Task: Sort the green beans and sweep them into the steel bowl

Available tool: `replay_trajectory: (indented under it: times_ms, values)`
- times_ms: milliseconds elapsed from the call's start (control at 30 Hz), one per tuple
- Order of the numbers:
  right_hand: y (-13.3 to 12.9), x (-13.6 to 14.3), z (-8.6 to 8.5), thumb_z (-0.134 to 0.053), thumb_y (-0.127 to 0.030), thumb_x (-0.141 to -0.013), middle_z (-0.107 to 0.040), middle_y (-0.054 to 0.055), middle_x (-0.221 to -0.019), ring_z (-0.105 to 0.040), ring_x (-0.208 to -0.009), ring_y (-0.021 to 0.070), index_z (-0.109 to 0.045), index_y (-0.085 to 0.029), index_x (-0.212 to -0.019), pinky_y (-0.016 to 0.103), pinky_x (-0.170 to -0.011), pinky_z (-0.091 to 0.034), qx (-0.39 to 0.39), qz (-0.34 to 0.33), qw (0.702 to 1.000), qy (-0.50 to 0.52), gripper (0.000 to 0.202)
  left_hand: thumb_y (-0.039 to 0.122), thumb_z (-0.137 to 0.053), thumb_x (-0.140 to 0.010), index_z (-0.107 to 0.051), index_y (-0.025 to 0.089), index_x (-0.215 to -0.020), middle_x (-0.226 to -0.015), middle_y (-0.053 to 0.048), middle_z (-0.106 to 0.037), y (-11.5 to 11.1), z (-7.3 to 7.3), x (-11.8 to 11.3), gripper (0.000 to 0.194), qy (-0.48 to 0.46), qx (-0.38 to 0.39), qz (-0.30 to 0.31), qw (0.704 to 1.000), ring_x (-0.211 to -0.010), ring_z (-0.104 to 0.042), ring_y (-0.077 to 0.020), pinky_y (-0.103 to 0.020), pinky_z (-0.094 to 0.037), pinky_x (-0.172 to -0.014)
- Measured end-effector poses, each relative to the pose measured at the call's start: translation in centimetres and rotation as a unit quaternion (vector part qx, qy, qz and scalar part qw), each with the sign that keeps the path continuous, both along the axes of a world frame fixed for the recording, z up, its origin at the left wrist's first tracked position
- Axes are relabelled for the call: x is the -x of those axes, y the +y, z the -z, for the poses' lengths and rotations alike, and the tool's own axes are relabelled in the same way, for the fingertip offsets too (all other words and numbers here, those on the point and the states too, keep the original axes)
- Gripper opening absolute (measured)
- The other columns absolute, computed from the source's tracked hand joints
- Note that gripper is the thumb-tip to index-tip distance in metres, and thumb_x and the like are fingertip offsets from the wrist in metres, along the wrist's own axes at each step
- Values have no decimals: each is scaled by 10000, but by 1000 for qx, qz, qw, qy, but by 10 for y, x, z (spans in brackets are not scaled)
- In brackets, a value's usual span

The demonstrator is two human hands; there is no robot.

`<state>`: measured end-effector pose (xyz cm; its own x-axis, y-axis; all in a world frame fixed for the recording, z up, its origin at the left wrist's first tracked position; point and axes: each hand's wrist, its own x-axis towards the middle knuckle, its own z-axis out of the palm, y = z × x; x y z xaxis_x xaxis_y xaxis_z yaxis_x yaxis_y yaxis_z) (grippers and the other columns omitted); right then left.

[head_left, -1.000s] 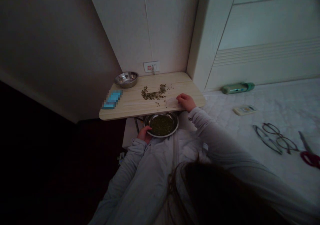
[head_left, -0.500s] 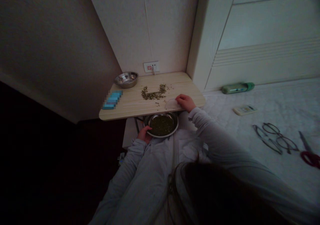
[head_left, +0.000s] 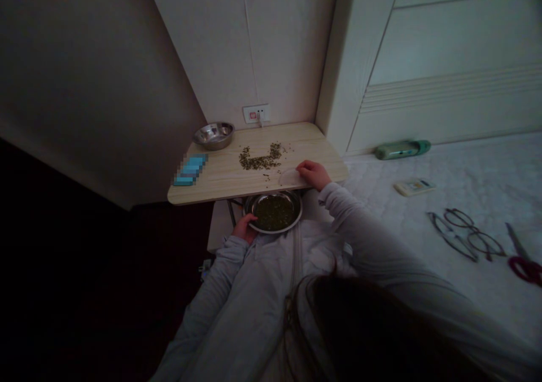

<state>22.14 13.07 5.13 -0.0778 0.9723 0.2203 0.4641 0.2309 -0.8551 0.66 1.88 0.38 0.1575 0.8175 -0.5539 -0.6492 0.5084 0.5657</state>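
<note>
My left hand (head_left: 244,229) grips the left rim of a steel bowl (head_left: 274,212), which holds small green bits and sits below the table's front edge. Over the right part of the small wooden table (head_left: 220,176), my right hand (head_left: 314,174) pinches a thin, clear, rounded piece (head_left: 290,177) that lies low against the tabletop. Just left of that piece, small green bits (head_left: 259,160) are spread in a curved patch. A second steel bowl (head_left: 214,136) stands at the table's back left corner.
A blurred blue item (head_left: 191,169) lies on the table's left side. On the white quilt at the right are a green bottle (head_left: 402,150), a pale remote (head_left: 415,186), glasses (head_left: 470,234) and red-handled scissors (head_left: 525,266). A wall socket (head_left: 256,113) is behind the table.
</note>
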Motion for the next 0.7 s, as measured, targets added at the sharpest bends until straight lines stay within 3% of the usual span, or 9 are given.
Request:
replay_trajectory:
  times_ms: [433,700]
  values:
    - [-2,-1,-1,-425,-309,-575,-468,-43,-486,-369,-451,58,-526,-149,-640,198,-472,-287,39,-14,998,49,201,57,-387,-550,-565,85,-859,-697,-51,-647,-1,-2,-1,357,-8,-14,0,1000,-827,-551,-202,-326,-432,-755]
    - [-2,-2,0,-419,-325,-580,-446,-47,-460,-360,-451,57,-518,-143,-612,195,-475,-284,22,3,999,23,210,62,-383,-544,-576,93,-820,-721,-50,-646,-1,-3,-2,339,-22,-11,8,1000,-840,-546,-200,-325,-422,-767]
